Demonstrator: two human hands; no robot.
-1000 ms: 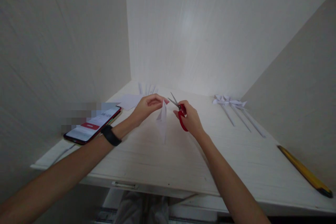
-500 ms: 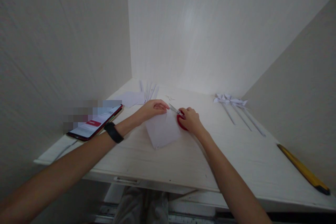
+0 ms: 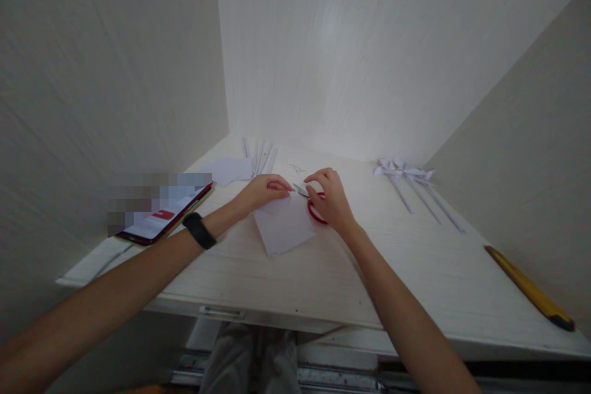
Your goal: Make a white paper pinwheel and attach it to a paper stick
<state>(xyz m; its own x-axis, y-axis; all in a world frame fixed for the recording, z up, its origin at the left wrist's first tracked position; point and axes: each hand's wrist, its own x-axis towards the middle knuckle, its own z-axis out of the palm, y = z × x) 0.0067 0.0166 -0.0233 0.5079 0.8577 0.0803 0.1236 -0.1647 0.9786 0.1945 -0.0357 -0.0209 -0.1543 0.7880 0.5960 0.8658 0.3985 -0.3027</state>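
My left hand [image 3: 269,191] pinches the far corner of a white square sheet of paper [image 3: 286,228], fingers closed on it. Beside that corner lie red-handled scissors [image 3: 317,212], with their blades pointing up and left towards my left fingertips. Over the scissors is my right hand [image 3: 330,194], its thumb and index finger spread apart; the hand hides part of the handles. No firm grip on them shows.
Behind my left hand are more paper sheets [image 3: 228,170] and several thin paper sticks [image 3: 264,157]. Small scraps [image 3: 298,167] lie farther back. A phone [image 3: 161,212] stands at left, paper pinwheels [image 3: 404,172] at right, and a yellow cutter knife [image 3: 529,288] near the right wall.
My right hand has loosened from the scissors: the fingers have lifted and spread. The scissors have shifted slightly left. My left hand keeps its pinch on the paper.
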